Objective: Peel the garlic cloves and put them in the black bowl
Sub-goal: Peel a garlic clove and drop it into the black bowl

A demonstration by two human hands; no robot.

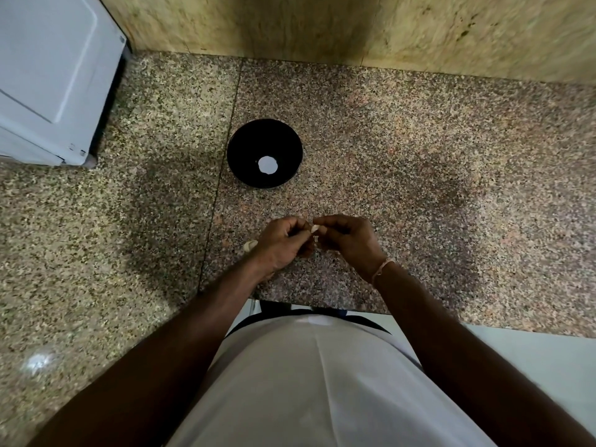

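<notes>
My left hand and right hand meet just above the near part of the speckled stone counter, fingers curled in on both. Between them I pinch a small garlic clove, thumb and fingertips of each hand closing on it from either side; a pale scrap of skin hangs just under it. Another clove lies on the counter, touching the left edge of my left hand. The black bowl sits farther away, slightly left, well apart from my hands. A white appliance stands at the far left.
</notes>
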